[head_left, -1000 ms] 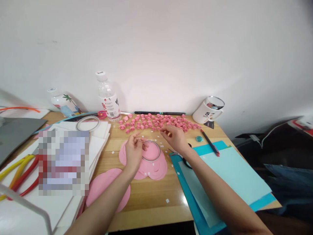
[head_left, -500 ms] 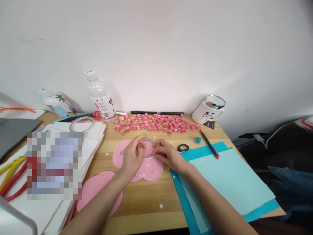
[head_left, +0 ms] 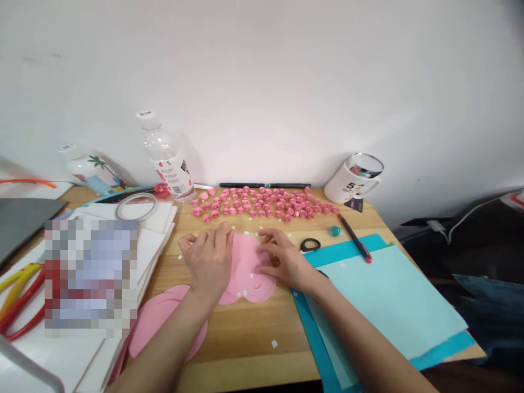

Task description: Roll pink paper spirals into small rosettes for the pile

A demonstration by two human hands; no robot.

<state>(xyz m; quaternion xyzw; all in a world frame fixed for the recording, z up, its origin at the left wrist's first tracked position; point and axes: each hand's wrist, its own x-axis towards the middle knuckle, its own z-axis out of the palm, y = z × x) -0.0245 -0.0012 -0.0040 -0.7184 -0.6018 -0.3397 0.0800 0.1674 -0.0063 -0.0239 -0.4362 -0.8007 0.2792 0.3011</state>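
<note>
Left hand [head_left: 209,263] shifted left across pink discs [head_left: 244,265], perhaps touching them

"How are the arms lying?"
"The left forearm [head_left: 174,334] and right forearm [head_left: 360,327] are slanting inward, both hands pointing away from the body."
"And the left hand [head_left: 208,262]?"
"It is showing its back; the fingers are bending under, and the palm is facing out of sight."
"The right hand [head_left: 283,262]?"
"Its fingers are arching leftward, the thumb standing apart below. The hands aren't touching."
</note>
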